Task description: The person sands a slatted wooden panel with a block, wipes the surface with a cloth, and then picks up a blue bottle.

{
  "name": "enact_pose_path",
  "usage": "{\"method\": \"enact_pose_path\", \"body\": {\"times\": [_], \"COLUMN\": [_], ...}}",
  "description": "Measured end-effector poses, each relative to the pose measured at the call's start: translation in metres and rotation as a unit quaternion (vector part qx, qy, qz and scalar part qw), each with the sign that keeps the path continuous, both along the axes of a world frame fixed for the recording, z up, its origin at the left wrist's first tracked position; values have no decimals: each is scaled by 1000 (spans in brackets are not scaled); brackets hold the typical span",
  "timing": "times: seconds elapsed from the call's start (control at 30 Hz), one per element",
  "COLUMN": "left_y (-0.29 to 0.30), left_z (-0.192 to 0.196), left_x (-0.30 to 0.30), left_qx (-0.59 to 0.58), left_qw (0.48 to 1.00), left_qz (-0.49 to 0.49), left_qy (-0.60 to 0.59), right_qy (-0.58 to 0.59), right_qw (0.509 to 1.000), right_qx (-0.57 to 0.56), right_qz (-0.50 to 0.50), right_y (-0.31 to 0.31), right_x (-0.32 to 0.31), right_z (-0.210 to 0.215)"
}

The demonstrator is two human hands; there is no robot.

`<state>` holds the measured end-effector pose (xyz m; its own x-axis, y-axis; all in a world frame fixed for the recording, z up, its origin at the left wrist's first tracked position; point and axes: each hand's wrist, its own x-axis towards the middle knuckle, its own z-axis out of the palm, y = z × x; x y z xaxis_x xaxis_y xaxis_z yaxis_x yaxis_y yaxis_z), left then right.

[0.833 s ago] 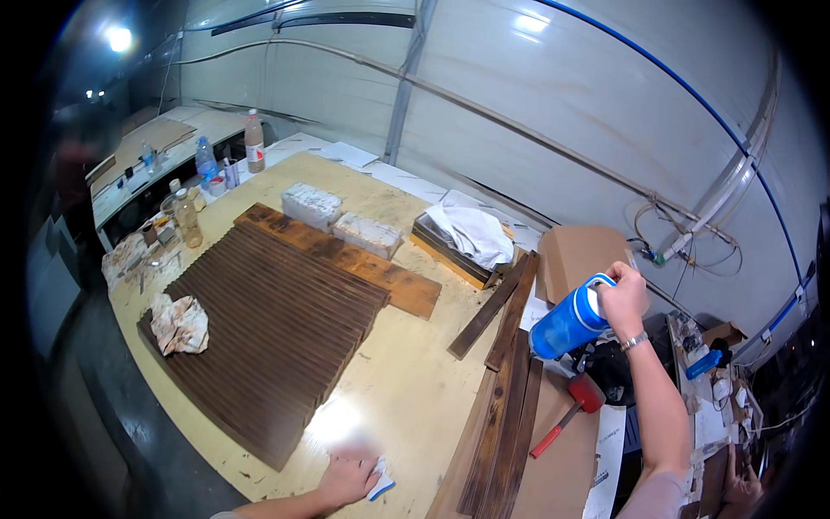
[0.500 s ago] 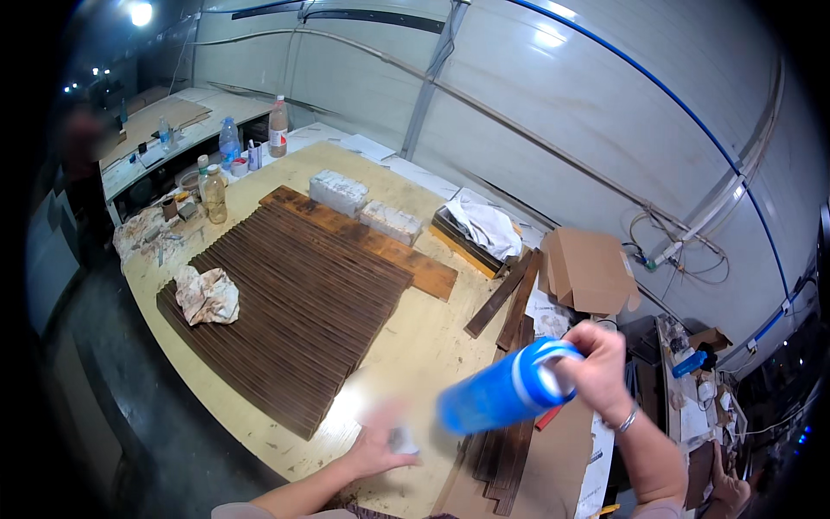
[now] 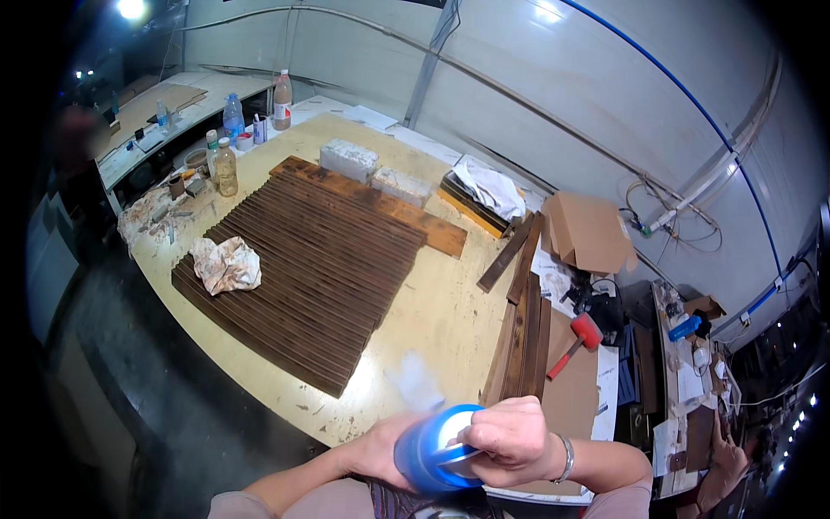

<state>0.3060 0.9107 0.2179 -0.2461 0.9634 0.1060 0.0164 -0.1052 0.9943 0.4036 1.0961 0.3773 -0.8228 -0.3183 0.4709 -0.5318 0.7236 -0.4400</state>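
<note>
You are gripping a blue cylindrical container point(image 3: 437, 450) with your right hand point(image 3: 514, 439), fingers wrapped around its white-topped end, and holding it close to your body, just off the near edge of the pale worktable point(image 3: 441, 303). Your left hand point(image 3: 380, 450) is sitting behind and against the container's other side; most of it is hidden, so you cannot tell whether its fingers are closed around the container or only resting on it. A metal bracelet point(image 3: 566, 457) is circling your right wrist. Taking the worktable as the landmark: a wide mat of dark wooden slats point(image 3: 311, 268) is lying across its middle, with a crumpled rag point(image 3: 225, 264) resting on the mat's left part. Two pale blocks point(image 3: 376, 173) are sitting at the table's far side, on a brown plank just beyond the mat. Several loose dark planks point(image 3: 523, 333) are lying along the table's right side, and a red-headed mallet point(image 3: 575, 342) is lying just beside them, further right. An open cardboard box point(image 3: 588, 229) is standing at the table's far right corner. Plastic bottles point(image 3: 229, 143) are clustered at the table's far left corner. A faint whitish blur point(image 3: 415, 381) is showing on the tabletop just beyond the container; what it is you cannot tell.
</note>
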Motion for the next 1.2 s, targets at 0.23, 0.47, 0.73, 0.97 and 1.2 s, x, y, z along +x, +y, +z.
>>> {"method": "enact_pose_path", "body": {"times": [0.23,0.47,0.73,0.97,1.2], "left_y": [-3,-28,-36,-33,-33], "left_z": [4,-6,-10,-2,-12], "left_x": [4,2,0,-1,-2], "left_qx": [94,78,31,27,40], "left_qw": [993,988,992,994,992], "left_qz": [-73,100,103,75,98], "left_qy": [-12,93,68,75,68], "right_qy": [-13,-30,-201,-185,-63], "right_qw": [976,986,953,982,996], "right_qx": [88,105,18,29,21], "right_qz": [197,-129,-225,10,-58], "right_y": [-18,5,-12,-2,3], "right_x": [17,41,34,25,23], "right_z": [30,53,26,34,38]}}
